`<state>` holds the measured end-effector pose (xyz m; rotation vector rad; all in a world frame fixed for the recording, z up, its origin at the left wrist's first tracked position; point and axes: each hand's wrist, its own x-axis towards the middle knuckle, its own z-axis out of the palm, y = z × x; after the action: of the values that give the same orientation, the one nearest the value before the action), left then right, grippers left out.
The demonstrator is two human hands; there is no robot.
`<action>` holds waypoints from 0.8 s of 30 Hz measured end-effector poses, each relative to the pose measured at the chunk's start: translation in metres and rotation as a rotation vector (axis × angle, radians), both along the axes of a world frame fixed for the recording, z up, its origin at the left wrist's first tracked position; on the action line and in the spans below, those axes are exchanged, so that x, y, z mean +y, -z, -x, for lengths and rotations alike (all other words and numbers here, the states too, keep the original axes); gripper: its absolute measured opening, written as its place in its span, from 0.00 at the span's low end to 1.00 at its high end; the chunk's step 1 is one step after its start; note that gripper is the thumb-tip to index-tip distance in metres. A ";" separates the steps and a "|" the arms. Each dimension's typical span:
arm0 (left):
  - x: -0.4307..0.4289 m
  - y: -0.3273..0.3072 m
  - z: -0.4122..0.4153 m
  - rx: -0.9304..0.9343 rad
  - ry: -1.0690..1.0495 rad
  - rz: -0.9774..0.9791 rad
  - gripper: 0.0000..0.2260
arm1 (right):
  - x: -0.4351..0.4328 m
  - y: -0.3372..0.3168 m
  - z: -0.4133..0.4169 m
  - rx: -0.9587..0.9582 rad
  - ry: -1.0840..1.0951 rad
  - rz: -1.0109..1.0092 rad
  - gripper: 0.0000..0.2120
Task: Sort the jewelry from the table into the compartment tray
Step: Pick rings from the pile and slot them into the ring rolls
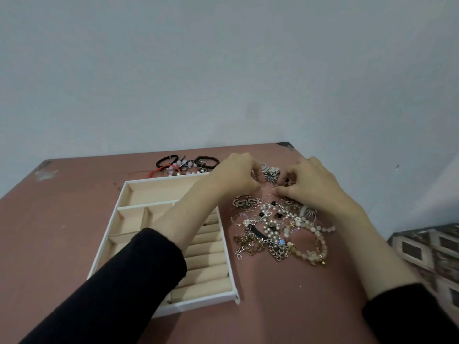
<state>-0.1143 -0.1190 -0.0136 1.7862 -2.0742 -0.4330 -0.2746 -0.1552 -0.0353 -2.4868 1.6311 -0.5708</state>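
Pink-brown paint covers the bench (74, 194), and both hands are at the far end of a heap of jewelry (275, 229). The heap lies just below the hands, and part of it is under the right wrist. The right hand (313, 184) has its fingers curled in tight and seems to pinch a small dark bead piece (286, 181). The left hand (238, 175) is curled up small too, with its fingertips close to the right hand, but I cannot tell if it holds anything. A silver piece (270, 172) sits between the two hands, on the far side. A bunch of bracelets (188, 165) lies past the left hand, off to its left. The tray (198, 304) is under the left arm, and the parts of it I can see look bare, so I think the sorting has only just begun. The heap is a big tangle of chains, hooks and beads. If the hands pull one piece up fast, other pieces may come up with it and then drop. The little piece could also slip out of the fingers, because it is so small. The left arm could bump the tray when it moves back.
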 end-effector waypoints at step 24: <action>-0.001 0.004 0.012 -0.063 0.045 -0.086 0.06 | 0.000 -0.006 -0.005 -0.719 0.064 -0.076 0.06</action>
<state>-0.1263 -0.1201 -0.0177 1.8269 -2.1726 -0.4916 -0.2695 -0.1547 -0.0290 -1.8397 1.3910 -1.2037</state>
